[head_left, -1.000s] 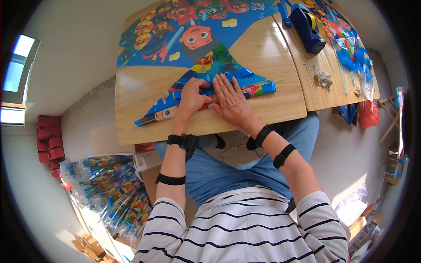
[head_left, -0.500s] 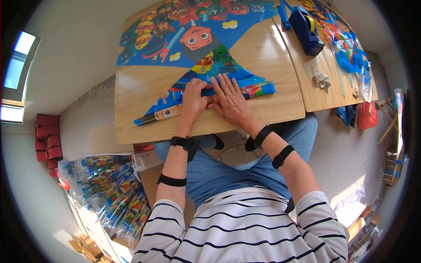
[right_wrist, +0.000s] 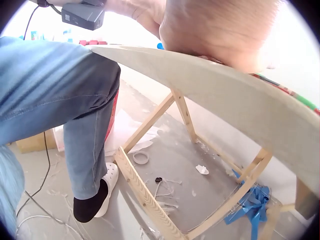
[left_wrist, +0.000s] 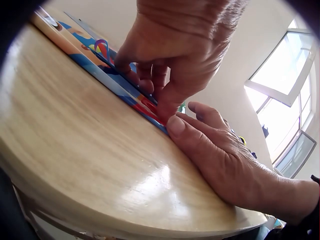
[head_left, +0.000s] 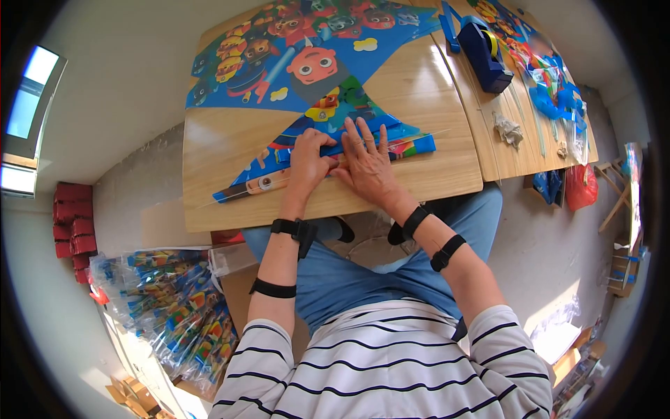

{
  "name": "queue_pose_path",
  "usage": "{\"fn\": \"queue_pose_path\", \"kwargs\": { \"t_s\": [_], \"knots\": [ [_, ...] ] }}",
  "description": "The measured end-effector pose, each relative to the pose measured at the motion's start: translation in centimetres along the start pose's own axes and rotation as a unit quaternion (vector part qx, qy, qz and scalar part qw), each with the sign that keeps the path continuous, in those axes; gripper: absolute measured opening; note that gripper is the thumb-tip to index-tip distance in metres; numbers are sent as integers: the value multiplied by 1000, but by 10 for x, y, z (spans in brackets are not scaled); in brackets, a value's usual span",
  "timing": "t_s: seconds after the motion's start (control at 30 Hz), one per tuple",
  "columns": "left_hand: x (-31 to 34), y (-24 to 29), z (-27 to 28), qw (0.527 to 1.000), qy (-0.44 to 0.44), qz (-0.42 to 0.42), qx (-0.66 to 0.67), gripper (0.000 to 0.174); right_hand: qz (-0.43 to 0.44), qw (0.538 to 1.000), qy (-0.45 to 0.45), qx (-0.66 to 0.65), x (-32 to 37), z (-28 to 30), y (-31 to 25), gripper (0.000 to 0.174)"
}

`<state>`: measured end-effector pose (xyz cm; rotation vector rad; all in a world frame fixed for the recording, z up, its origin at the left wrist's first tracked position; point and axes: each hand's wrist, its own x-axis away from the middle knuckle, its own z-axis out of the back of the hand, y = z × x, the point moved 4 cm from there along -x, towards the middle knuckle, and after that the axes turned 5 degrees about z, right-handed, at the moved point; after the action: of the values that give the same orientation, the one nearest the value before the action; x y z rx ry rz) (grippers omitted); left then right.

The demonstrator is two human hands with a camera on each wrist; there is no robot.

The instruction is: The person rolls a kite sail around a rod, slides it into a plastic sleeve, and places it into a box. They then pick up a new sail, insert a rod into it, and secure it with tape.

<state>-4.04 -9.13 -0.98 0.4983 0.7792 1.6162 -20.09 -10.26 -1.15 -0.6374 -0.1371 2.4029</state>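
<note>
A glossy kite sheet (head_left: 352, 105) printed with cartoon figures lies on the wooden table, its near edge folded into a long strip (head_left: 262, 184). A thin rod (head_left: 438, 133) runs along that strip and sticks out past its right part. My left hand (head_left: 307, 162) has curled fingers and pinches the fold near its middle; in the left wrist view its fingertips (left_wrist: 146, 86) are down at the strip. Close beside it, my right hand (head_left: 370, 166) lies palm down across the fold, fingers straight and spread. Its thumb (left_wrist: 176, 125) meets the left thumb there.
A blue tape dispenser (head_left: 484, 59) stands on the adjoining table to the right, near a crumpled scrap (head_left: 508, 130) and several thin rods. Plastic-wrapped printed sheets (head_left: 171, 307) are heaped at lower left. A red bag (head_left: 581, 187) hangs beside the right table.
The right hand's fingers have spread apart and lifted a little. The left hand keeps its place at the fold, and the kite sheet lies as before.
</note>
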Motion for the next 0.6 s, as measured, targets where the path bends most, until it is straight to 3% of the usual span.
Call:
{"fn": "queue_pose_path", "kwargs": {
  "t_s": [0.47,0.6],
  "knots": [
    [7,13,7,1000,14,-9,-10,33,87,996,6,36,-4,-4,-3,65],
    [25,25,19,985,58,-124,-104,27,88,996,-10,28,-7,-1,-3,62]
  ]
}}
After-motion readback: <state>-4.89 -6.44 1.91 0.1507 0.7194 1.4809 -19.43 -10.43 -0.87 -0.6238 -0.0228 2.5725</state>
